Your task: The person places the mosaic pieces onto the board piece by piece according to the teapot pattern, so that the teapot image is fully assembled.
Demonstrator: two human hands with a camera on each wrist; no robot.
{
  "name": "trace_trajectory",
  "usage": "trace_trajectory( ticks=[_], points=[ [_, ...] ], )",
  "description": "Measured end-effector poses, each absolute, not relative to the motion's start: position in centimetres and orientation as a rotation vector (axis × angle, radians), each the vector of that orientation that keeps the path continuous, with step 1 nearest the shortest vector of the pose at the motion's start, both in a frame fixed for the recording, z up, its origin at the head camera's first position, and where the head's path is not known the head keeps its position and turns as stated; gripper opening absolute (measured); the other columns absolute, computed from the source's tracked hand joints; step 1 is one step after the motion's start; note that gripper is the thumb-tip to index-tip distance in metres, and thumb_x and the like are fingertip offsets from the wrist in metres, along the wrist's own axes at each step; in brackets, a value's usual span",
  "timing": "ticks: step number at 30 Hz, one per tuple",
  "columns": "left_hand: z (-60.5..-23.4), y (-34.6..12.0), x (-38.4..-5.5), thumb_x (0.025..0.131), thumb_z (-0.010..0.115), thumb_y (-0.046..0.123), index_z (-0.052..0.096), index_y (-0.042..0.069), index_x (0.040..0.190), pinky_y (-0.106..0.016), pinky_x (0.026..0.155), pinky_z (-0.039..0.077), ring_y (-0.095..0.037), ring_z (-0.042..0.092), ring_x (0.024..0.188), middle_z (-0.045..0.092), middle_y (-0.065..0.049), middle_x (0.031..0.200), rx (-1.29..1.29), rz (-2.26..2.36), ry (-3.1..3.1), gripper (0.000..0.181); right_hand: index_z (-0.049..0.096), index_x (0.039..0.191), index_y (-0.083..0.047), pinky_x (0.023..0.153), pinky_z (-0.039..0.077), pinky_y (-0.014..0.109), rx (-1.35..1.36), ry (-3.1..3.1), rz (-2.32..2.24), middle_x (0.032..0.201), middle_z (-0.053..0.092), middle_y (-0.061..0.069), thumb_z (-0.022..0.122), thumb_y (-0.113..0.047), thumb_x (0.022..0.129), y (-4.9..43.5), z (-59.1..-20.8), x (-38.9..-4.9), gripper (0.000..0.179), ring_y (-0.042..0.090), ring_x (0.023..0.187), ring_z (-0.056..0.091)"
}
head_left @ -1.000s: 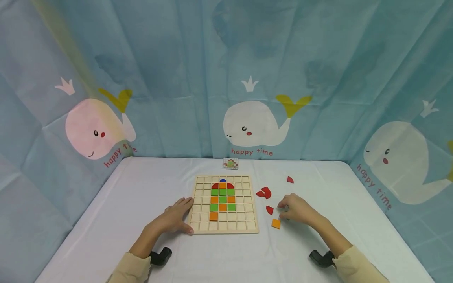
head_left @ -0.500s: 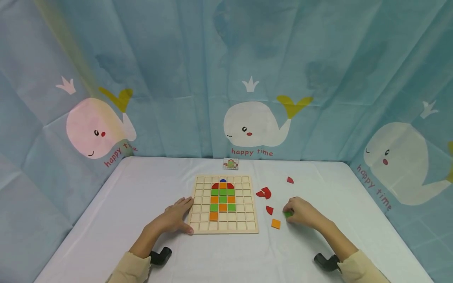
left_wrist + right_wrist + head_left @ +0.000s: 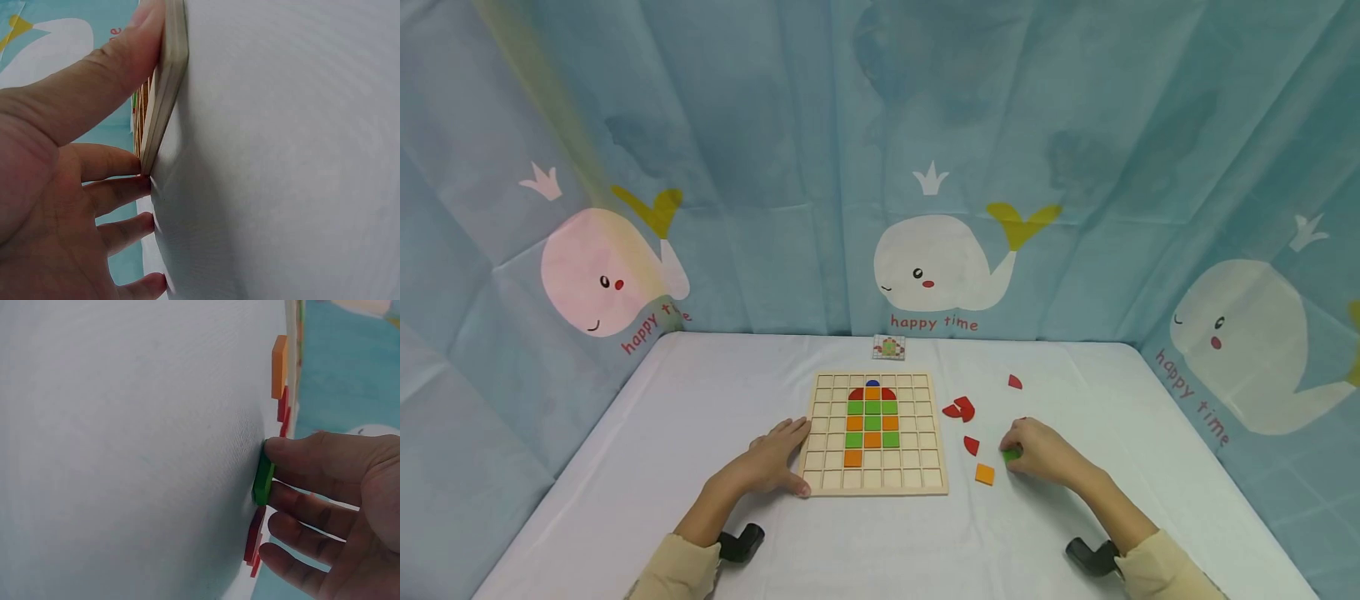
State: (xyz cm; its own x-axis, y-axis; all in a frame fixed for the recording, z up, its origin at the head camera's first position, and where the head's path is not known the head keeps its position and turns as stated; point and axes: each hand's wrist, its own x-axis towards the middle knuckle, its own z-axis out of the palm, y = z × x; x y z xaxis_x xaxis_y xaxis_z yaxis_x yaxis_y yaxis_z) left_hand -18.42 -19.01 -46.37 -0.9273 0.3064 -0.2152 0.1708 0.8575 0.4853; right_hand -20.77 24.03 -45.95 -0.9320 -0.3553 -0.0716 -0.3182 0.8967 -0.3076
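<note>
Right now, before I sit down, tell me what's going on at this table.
A person's left hand rests against the left edge of a wooden grid board, while their right hand pinches a green piece off to the board's right. Coloured pieces already fill several squares around the middle of the grid. An orange square and some red pieces lie loose to the right of the board, and a small picture card lies beyond its far edge.

White table (image 3: 737, 367), wooden grid board (image 3: 920, 457), small picture card (image 3: 889, 347), red pieces (image 3: 972, 446), orange square (image 3: 985, 475)
</note>
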Motion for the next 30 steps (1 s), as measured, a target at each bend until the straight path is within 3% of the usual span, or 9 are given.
trace_trajectory(
  ticks=[6, 19, 30],
  points=[
    [-46.3, -19.1, -18.5, 0.062, 0.090, 0.030, 0.034, -0.002, 0.149, -0.071, 0.111, 0.020, -0.046, 0.021, 0.146, 0.029, -0.022, 0.158, 0.360, 0.676, 2.750, 0.108, 0.076, 0.095, -0.007, 0.071, 0.051, 0.026, -0.562, 2.941, -0.475, 0.082, 0.060, -0.006, 0.078, -0.010, 0.078, 23.8, -45.4, -21.0, 0.018, 0.010, 0.079, 0.050],
    [-46.3, -19.1, -18.5, 0.063, 0.090, 0.030, 0.033, -0.002, 0.150, -0.070, 0.112, 0.019, -0.046, 0.020, 0.147, 0.028, -0.022, 0.158, 0.353, 0.671, 2.741, 0.108, 0.077, 0.096, -0.011, 0.077, 0.052, 0.030, -0.537, 2.909, -0.527, 0.087, 0.064, -0.006, 0.080, -0.015, 0.078, 19.9, -44.5, -21.6, 0.018, 0.012, 0.085, 0.053],
    [-46.4, -19.1, -18.5, 0.062, 0.090, 0.030, 0.033, -0.001, 0.150, -0.070, 0.112, 0.019, -0.045, 0.020, 0.147, 0.028, -0.022, 0.158, 0.351, 0.683, 2.741, 0.109, 0.076, 0.096, -0.009, 0.071, 0.049, 0.026, -0.754, 2.907, -0.534, 0.085, 0.062, -0.006, 0.077, -0.015, 0.080, 17.1, -44.4, -22.2, 0.017, 0.010, 0.080, 0.051]
  ],
)
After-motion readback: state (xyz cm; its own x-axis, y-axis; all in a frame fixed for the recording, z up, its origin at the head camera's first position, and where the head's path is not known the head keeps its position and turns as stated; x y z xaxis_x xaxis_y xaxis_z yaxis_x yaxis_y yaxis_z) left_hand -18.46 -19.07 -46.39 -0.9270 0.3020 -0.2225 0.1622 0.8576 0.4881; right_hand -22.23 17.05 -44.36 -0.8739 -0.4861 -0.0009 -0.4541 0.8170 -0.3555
